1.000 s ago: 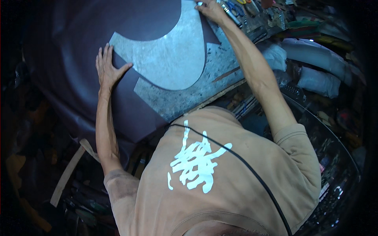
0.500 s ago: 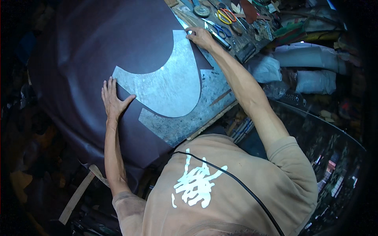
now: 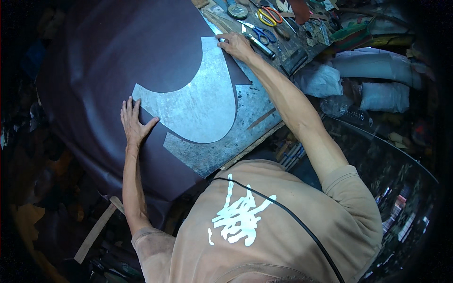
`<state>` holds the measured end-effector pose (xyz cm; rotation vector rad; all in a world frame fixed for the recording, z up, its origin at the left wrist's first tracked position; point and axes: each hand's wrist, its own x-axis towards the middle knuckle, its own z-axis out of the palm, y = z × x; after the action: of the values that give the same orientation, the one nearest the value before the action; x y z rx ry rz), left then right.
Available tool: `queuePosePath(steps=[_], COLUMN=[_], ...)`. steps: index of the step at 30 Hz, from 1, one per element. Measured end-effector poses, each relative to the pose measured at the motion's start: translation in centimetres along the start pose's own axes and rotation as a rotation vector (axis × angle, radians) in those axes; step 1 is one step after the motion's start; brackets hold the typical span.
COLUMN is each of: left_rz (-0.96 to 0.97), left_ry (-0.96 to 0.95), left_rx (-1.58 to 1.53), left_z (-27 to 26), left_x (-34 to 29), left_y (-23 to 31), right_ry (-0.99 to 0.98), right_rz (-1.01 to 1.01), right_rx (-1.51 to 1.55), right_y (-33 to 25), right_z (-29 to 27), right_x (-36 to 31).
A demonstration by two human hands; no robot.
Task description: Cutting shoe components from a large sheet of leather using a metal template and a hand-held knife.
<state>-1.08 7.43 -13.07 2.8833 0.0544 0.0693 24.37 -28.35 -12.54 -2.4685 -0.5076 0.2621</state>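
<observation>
A pale, curved template (image 3: 207,101) with a rounded end and a concave inner edge lies flat on a large dark brown sheet (image 3: 122,47) that looks like leather. At the template's left tip, my left hand (image 3: 134,123) rests spread, its fingertips on the tip and its thumb by the lower edge. My right hand (image 3: 236,46) is at the top right corner, fingers curled in a pinch. Something small and shiny shows at those fingertips, too small to name. Under the sheet's edge lies a grey, worn cutting surface (image 3: 212,153).
Farther right on the bench are blue-handled scissors (image 3: 264,35), orange-and-yellow-handled scissors (image 3: 269,16), a dark cylindrical tool (image 3: 262,47) and a round tin (image 3: 237,11). Wrapped bundles (image 3: 384,96) lie beyond the bench. The brown sheet drapes down at the left.
The whole view has shifted slightly. Both hands keep nearly the same places at the template, which shows no clear movement on the sheet.
</observation>
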Motion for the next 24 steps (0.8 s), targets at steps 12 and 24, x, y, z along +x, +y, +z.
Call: queuePosePath(steps=[12, 24], left_rz=[-0.024, -0.067], left_ry=[-0.133, -0.273], left_rx=[0.027, 0.050], left_z=[-1.4, -2.7], left_x=[0.9, 2.1], left_y=[0.6, 1.9], right_ry=[-0.002, 0.020], right_rz=[-0.096, -0.106], right_rx=[0.065, 0.114], right_y=[1.7, 2.1], right_z=[0.5, 0.8], right_x=[0.4, 0.5])
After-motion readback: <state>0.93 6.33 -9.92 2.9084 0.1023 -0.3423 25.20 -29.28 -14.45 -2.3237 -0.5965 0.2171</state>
